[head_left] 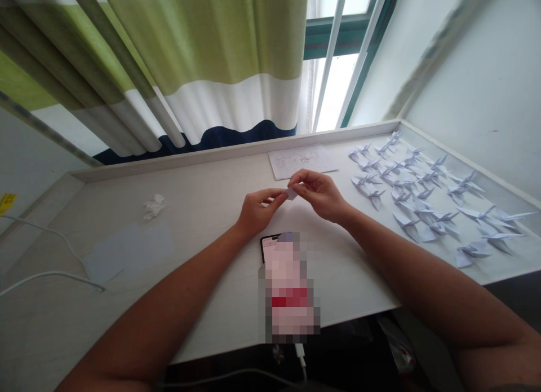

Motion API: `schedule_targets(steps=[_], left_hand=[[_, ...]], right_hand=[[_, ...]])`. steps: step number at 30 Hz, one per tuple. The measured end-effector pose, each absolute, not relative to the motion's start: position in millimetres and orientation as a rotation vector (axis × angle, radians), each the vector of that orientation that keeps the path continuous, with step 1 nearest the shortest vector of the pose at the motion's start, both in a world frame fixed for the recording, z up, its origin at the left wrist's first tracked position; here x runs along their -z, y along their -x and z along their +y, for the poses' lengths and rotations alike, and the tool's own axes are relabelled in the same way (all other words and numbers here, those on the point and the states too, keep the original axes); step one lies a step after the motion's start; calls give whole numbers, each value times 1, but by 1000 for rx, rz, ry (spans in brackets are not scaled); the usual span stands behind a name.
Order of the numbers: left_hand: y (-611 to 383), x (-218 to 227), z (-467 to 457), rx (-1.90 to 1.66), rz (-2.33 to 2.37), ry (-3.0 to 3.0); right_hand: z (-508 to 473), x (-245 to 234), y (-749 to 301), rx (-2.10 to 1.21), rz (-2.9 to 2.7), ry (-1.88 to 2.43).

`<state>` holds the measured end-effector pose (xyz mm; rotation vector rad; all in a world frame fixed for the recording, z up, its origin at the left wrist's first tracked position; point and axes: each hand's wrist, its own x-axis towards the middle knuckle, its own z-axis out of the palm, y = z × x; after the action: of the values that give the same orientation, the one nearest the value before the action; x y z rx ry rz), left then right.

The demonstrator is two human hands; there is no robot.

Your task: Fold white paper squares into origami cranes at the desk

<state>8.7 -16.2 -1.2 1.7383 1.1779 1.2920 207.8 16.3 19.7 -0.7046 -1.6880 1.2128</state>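
Note:
Between my two hands, above the middle of the white desk, is a small folded piece of white paper [291, 194]. My left hand [261, 210] pinches its left side between thumb and fingers. On the other side, my right hand [320, 194] grips the upper right part of the paper with its fingertips. The fingers hide much of the paper, so its exact folded shape cannot be made out. Nearer to me than the hands lies a phone [270, 245], mostly blurred out, with a white cable plug at its lower end.
Many folded paper cranes [422, 194] cover the desk's right side. A printed sheet [302, 161] lies behind my hands. On the left are a crumpled tissue [154, 207], flat white paper sheets [127, 251] and a white cable [51, 274]. A raised rim [236, 146] borders the desk [211, 180].

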Motion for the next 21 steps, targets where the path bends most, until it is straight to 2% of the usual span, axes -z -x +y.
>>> schedule_targets(steps=[10,21], left_hand=[[-8,3,-15,-1296,1197,-1777],[-13,3,-11,-1315,1078,-1405]], right_hand=[[15,-14,-207,-1058,-1738,740],[17,-9,-203,-1235,-1615,895]])
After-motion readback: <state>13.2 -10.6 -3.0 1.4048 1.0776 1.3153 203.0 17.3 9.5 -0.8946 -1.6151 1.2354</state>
